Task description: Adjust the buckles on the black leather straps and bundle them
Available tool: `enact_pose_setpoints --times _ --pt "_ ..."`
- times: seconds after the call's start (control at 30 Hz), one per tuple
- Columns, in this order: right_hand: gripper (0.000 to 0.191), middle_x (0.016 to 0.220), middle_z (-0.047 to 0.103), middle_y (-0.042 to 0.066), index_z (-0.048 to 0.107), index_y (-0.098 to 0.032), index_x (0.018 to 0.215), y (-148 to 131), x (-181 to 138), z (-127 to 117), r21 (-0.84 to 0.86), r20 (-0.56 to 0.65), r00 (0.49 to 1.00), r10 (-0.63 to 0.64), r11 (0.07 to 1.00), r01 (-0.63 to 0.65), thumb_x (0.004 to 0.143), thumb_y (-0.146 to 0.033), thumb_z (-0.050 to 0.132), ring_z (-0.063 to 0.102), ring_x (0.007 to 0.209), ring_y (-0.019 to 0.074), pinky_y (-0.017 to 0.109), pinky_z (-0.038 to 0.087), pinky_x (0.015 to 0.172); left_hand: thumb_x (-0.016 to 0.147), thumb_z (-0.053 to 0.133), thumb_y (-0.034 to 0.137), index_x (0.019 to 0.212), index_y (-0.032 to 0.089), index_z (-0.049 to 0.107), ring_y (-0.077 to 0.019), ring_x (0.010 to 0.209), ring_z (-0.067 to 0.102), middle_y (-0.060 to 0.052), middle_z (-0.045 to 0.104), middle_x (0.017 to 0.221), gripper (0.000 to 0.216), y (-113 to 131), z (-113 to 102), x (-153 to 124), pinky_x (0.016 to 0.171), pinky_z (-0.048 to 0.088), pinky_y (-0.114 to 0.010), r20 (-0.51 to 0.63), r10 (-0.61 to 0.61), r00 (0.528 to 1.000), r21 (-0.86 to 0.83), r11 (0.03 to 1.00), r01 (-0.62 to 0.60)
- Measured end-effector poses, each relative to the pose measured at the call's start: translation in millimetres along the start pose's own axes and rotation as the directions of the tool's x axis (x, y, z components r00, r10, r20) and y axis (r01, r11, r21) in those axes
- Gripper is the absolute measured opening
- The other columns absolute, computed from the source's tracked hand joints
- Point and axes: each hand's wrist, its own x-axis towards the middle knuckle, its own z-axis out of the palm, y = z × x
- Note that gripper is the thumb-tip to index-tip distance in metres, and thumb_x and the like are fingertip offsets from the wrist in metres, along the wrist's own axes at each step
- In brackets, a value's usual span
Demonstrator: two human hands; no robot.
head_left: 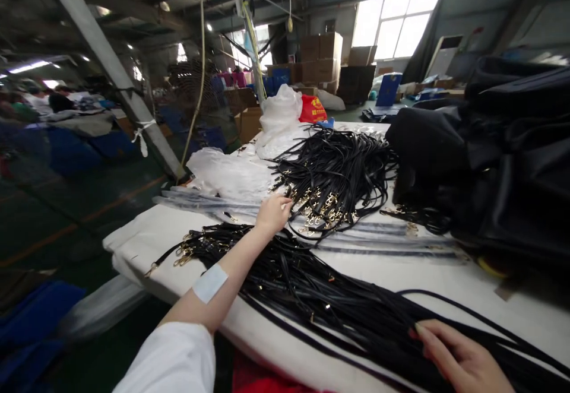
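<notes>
My left hand [274,212] reaches across the table with its fingers pinched together on the end of a black strap, at the near left edge of a heap of black straps [342,161] with gold-coloured clasps. What exactly lies between those fingertips is partly hidden. Under my left forearm stretches a long bundle of black straps [307,280], its clasp ends at the left. At the lower right, thumb and forefinger of my right hand [463,354] close on a black strap at the bundle's upper side.
Flat plastic-wrapped strips [383,241] lie between heap and bundle on the white table [146,233]. Crumpled clear plastic [227,173] and a red bag [313,108] sit behind. Large black bags [499,161] crowd the right side. A slanted metal post [116,72] rises at the left.
</notes>
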Motion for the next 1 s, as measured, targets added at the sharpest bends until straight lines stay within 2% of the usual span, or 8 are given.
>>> enact_pose_setpoints --times 0.07,0.17,0.23,0.33,0.5,0.7,0.87,1.0 --pt "0.042 0.068 0.072 0.003 0.077 -0.024 0.078 0.3 3.2 3.6 -0.003 0.025 1.0 -0.001 1.0 0.001 0.084 -0.061 0.058 0.065 0.058 0.0176 0.018 0.052 0.051 0.102 0.045 0.03 0.115 0.02 0.073 -0.0223 0.126 0.057 -0.008 0.066 0.131 0.033 2.4 -8.1 -29.3 0.111 0.04 -0.035 0.093 0.152 0.984 -0.011 0.988 -0.152" --pt "0.042 0.065 0.071 0.002 0.076 -0.023 0.078 -1.0 5.0 9.7 0.01 0.081 0.997 -0.019 1.0 0.018 0.087 -0.06 0.057 0.062 0.056 0.0163 0.018 0.047 0.046 0.093 0.062 0.029 0.09 0.024 0.079 -0.02 0.103 0.069 -0.002 0.076 0.108 0.019 1.4 -15.1 -71.6 0.095 0.049 -0.029 0.287 0.348 0.893 -0.05 0.936 -0.348" --pt "0.041 0.068 0.072 0.003 0.076 -0.023 0.078 -2.7 5.1 11.3 0.023 0.071 0.997 -0.028 0.999 0.026 0.087 -0.059 0.058 0.062 0.057 0.0164 0.019 0.048 0.049 0.086 0.069 0.024 0.077 0.022 0.078 -0.0197 0.087 0.071 -0.002 0.078 0.094 0.014 0.3 -16.9 -92.0 0.083 0.052 -0.028 0.382 0.406 0.83 -0.062 0.908 -0.415" --pt "0.04 0.072 0.073 0.003 0.077 -0.023 0.078 -3.5 5.2 9.3 0.024 0.052 0.998 -0.027 0.999 0.026 0.086 -0.058 0.059 0.064 0.061 0.0174 0.02 0.051 0.055 0.085 0.07 0.022 0.071 0.018 0.075 -0.0212 0.084 0.07 -0.005 0.077 0.094 0.015 7.2 -16.3 -105.8 0.08 0.052 -0.029 0.428 0.424 0.798 -0.048 0.892 -0.449" --pt "0.04 0.063 0.069 0.003 0.077 -0.022 0.081 0.3 3.1 3.1 0.018 0.051 0.999 0.002 1.0 -0.003 0.087 -0.057 0.059 0.062 0.057 0.0173 0.021 0.048 0.05 0.096 0.055 0.03 0.095 0.017 0.073 -0.0226 0.1 0.067 -0.008 0.073 0.103 0.022 51.9 3.9 -92.6 0.092 0.05 -0.031 0.408 0.433 0.804 -0.025 0.886 -0.464" --pt "0.04 0.062 0.066 0.003 0.076 -0.021 0.08 -7.3 -9.9 2.9 0.081 0.025 0.998 0.054 0.995 -0.056 0.085 -0.058 0.06 0.058 0.057 0.0166 0.022 0.044 0.047 0.096 0.056 0.028 0.104 0.012 0.07 -0.0261 0.107 0.066 -0.014 0.071 0.108 0.023 111.4 64.6 -52.3 0.096 0.051 -0.039 0.488 0.325 0.81 0.077 0.909 -0.411" --pt "0.042 0.067 0.065 0.003 0.074 -0.021 0.081 -18.6 -15.9 4.0 0.153 -0.008 0.994 0.112 0.982 -0.11 0.087 -0.059 0.058 0.053 0.058 0.0148 0.022 0.039 0.047 0.095 0.061 0.039 0.095 0.013 0.07 -0.0204 0.095 0.069 -0.008 0.073 0.099 0.027 131.2 88.1 -40.8 0.09 0.055 -0.042 0.572 0.275 0.773 0.089 0.916 -0.391" --pt "0.049 0.059 0.058 0.001 0.074 -0.018 0.079 -17.3 -6.5 4.4 0.215 -0.011 0.987 0.162 0.964 -0.156 0.085 -0.064 0.059 0.045 0.05 0.012 0.022 0.034 0.045 0.091 0.064 0.045 0.096 0.011 0.071 -0.0269 0.097 0.07 -0.014 0.073 0.101 0.035 131.8 91.9 -54.3 0.086 0.055 -0.042 0.552 0.304 0.776 0.049 0.917 -0.395"
